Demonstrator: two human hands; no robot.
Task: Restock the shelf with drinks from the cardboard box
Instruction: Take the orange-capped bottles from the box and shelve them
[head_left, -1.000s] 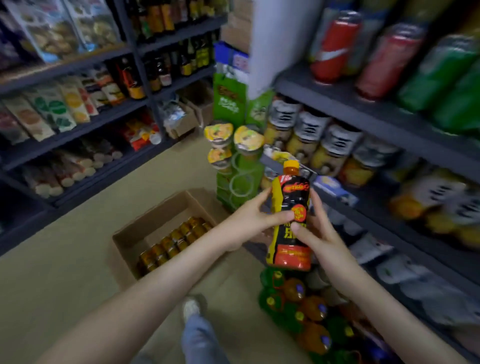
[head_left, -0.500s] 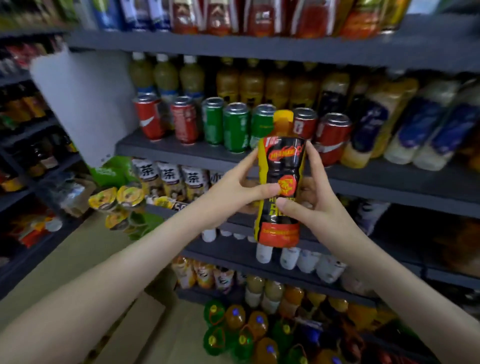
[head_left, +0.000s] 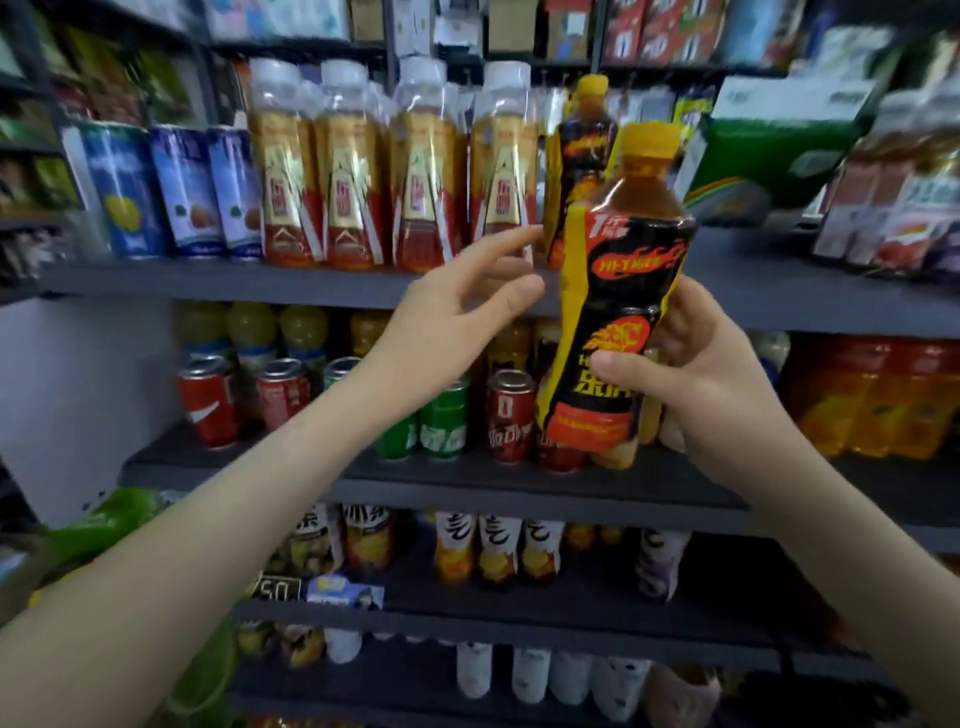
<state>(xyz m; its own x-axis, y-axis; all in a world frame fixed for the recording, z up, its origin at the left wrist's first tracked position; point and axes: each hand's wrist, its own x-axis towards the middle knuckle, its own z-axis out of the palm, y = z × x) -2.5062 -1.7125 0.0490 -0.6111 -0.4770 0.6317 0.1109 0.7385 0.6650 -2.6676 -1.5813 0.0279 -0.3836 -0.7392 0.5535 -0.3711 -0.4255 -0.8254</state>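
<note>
The right hand grips the drink bottle in front of the upper shelf; the left hand hovers beside it, fingers spread, holding nothing. Sliding it in one-handed could topple the matching bottle behind.

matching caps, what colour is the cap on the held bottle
The bottle has a yellow-orange cap; head view.

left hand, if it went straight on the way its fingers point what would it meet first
Probably the shelved bottle, low on its label, just beyond the index fingertip of the left hand. Depth is unclear: the lower fingers might touch the held bottle first.
</note>
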